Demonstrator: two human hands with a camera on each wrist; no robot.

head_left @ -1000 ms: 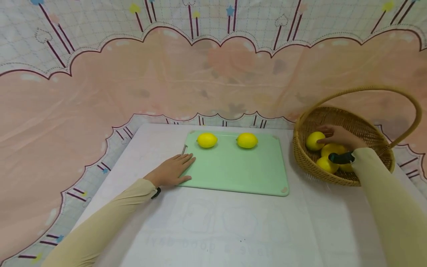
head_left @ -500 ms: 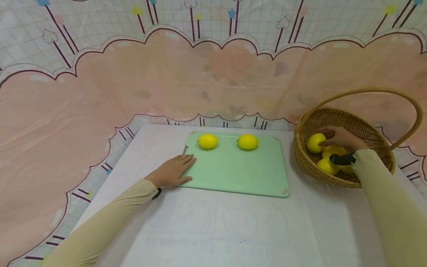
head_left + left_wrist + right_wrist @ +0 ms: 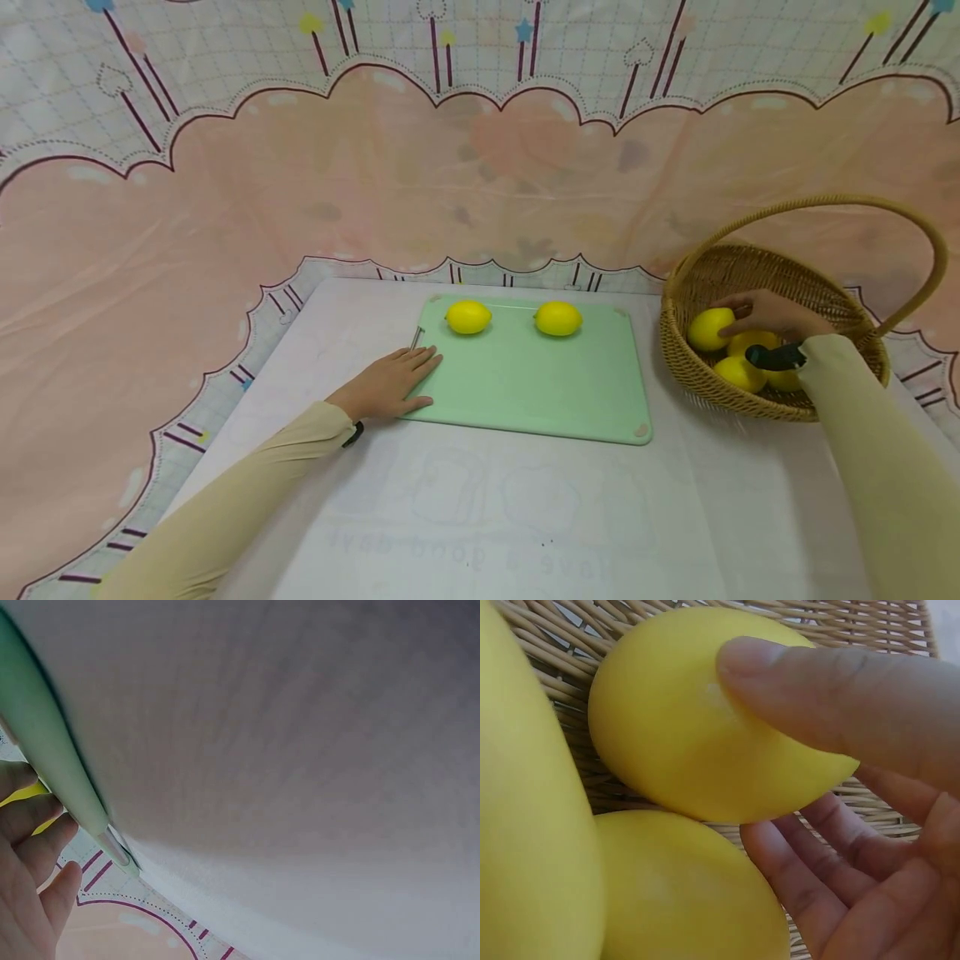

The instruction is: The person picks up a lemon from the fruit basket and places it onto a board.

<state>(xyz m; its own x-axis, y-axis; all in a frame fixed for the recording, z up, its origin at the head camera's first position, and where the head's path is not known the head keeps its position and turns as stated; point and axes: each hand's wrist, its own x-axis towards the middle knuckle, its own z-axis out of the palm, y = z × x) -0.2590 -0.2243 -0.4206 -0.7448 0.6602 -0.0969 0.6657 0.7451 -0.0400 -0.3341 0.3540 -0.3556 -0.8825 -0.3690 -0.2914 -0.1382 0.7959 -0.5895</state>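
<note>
In the head view, my left hand [image 3: 386, 385] lies with straight fingers on the left edge of a light green cutting board [image 3: 525, 375]. The left wrist view shows its fingertips against the board [image 3: 56, 742]. Two lemons rest on the board's far side, a left lemon [image 3: 468, 317] and a right lemon [image 3: 558, 318]. My right hand [image 3: 776, 314] reaches into a wicker basket [image 3: 690, 379] and pinches a lemon [image 3: 708, 330] near its left wall. In the right wrist view, the thumb presses one side of that lemon [image 3: 682, 727], with the fingers curled at its other side.
Several more lemons fill the basket's bottom, one lemon [image 3: 740, 374] close to the near wall. An arched basket handle [image 3: 840, 200] rises above the right hand. A white cloth [image 3: 465, 500] covers the table, and a patterned curtain [image 3: 450, 183] hangs behind it.
The right hand and the lemon under its fingers have shifted slightly toward the near side of the basket. The left hand stays in place on the board.
</note>
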